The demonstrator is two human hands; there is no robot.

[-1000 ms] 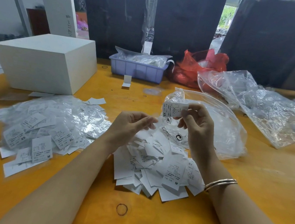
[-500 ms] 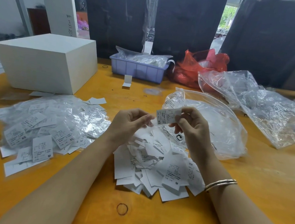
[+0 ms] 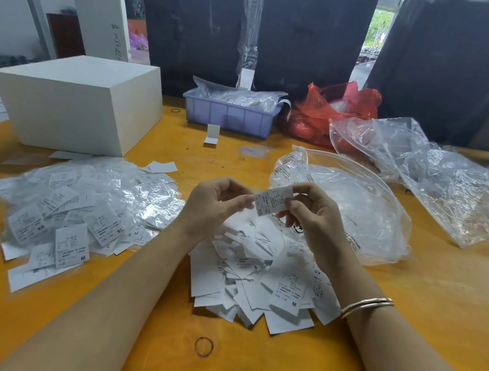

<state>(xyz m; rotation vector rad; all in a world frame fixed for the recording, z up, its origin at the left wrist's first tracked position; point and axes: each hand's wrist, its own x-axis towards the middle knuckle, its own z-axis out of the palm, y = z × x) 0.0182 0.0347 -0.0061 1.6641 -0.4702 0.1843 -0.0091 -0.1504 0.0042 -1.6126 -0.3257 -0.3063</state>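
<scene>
Head view: both hands are raised over the middle of the orange table (image 3: 423,312), close to its near edge.
Step in hand: sorting size tags, by my reading; one tag (image 3: 273,201) is held up for checking.
Right hand (image 3: 318,218): thumb and fingers are curled and pinch the tag's right end.
Left hand (image 3: 212,206): fingertips are bunched at the tag's left edge; grip or bare touch, cannot tell.
Tag position: in the air, just above the loose pile (image 3: 256,281) that lies toward the near edge.
Next move: probably read the size, then carry the tag to the sleeved pile (image 3: 82,206) by the left edge (thin paper, so a light pinch should do).
Held tag writing: "XS" at its lower corner; the fine print is unreadable.
Loose pile writing: "M", "S", "XL".
Sleeved pile writing: "XS", "XL", "M".
Clear bag (image 3: 364,217): lies just beyond the right hand; its printed marks are too small to read.
</scene>
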